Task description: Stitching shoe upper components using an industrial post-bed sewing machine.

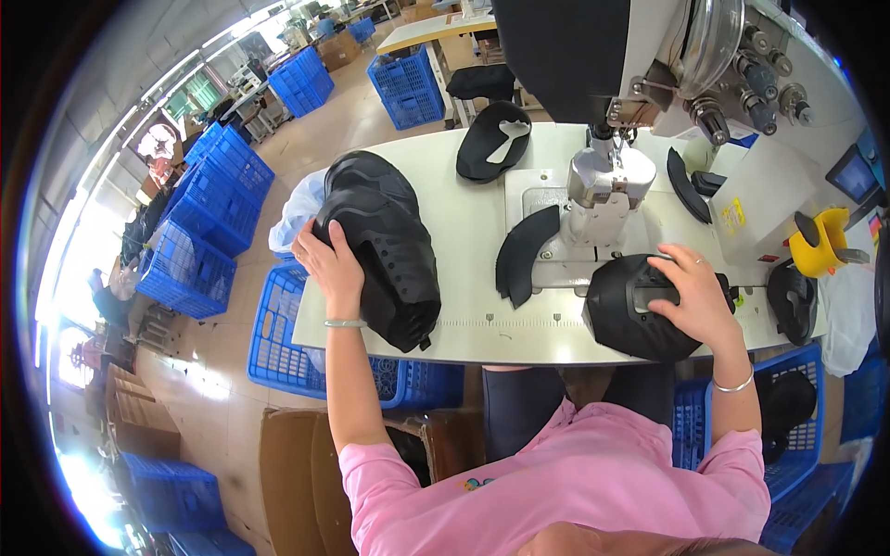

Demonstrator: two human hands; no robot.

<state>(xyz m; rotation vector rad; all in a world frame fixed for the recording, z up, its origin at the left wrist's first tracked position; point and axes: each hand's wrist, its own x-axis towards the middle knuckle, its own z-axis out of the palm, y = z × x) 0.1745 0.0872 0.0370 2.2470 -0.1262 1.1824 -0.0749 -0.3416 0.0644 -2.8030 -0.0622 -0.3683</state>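
Observation:
My left hand lies with fingers apart on the upper edge of a thick stack of black shoe uppers at the table's left end. On the right, my right hand spreads over a single black shoe upper lying at the front edge; thumb and fingertips touch its top, well apart. Between them, a curved black strip lies beside the sewing machine's post. Farther back is another black shoe upper with a cut-out. The underside of the piece beneath my right hand is hidden.
The sewing machine head hangs over the white table. A second black strip and a yellow holder are at the right. Blue crates stand below both ends. A cardboard box is by my left.

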